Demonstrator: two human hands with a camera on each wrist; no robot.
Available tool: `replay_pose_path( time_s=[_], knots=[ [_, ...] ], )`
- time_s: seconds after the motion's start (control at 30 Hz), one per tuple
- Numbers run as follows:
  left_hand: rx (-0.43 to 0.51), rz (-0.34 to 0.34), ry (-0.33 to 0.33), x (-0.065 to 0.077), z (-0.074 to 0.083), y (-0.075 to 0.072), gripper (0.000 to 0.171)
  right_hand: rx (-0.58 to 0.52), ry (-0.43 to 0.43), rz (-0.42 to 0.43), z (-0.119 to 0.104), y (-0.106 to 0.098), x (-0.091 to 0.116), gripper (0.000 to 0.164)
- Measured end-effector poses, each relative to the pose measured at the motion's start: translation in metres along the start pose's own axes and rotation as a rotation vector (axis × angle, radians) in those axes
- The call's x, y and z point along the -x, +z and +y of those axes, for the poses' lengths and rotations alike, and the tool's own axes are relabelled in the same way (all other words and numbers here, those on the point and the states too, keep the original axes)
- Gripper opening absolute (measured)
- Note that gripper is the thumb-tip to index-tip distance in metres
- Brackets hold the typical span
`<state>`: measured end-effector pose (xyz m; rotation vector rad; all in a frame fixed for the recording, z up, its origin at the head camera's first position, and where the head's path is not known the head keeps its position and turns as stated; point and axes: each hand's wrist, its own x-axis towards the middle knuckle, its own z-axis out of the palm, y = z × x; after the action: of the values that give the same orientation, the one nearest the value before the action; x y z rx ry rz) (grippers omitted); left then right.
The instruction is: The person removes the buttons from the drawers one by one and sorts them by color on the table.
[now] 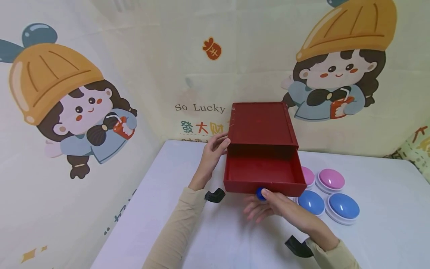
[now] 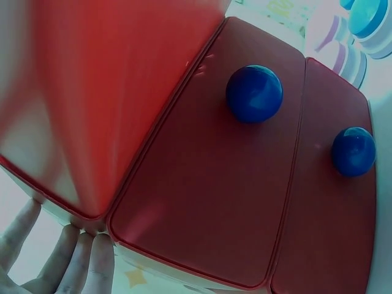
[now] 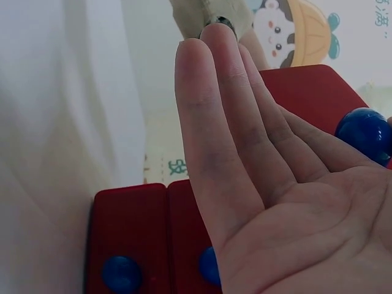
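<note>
A dark red drawer cabinet (image 1: 262,123) stands against the back wall, its top drawer (image 1: 235,186) pulled out toward me. Nothing lies on the visible floor of that drawer. My left hand (image 1: 211,155) touches the cabinet's left side with outstretched fingertips. At the drawer's front, the thumb of my right hand (image 1: 273,205) touches the blue round knob (image 1: 260,194). The other right fingers point out straight, below the knob. Two lower drawers, each with a blue knob (image 2: 254,94), are closed in the left wrist view.
Right of the cabinet on the white table (image 1: 379,186) are pink push-button domes (image 1: 331,178) and blue ones (image 1: 344,206) on white bases. The drawer partly hides some of them. A printed cloth (image 1: 188,82) with cartoon figures hangs behind and to the left.
</note>
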<state>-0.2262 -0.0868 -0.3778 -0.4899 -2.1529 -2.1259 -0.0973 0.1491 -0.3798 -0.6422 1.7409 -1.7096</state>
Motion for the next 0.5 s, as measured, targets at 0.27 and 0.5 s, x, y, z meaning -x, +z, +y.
replay_pose_path(
  time_s=[0.27, 0.5],
  knots=[
    [-0.017, -0.002, -0.011, -0.0002, -0.0005, 0.0017, 0.042, 0.005, 0.028, 0.013, -0.0013, -0.0036, -0.0023, 0.047],
    [-0.006, -0.003, -0.003, 0.0006, 0.0012, 0.001, 0.04, -0.006, 0.03, 0.012, -0.0015, -0.0063, -0.0058, 0.047]
  ],
)
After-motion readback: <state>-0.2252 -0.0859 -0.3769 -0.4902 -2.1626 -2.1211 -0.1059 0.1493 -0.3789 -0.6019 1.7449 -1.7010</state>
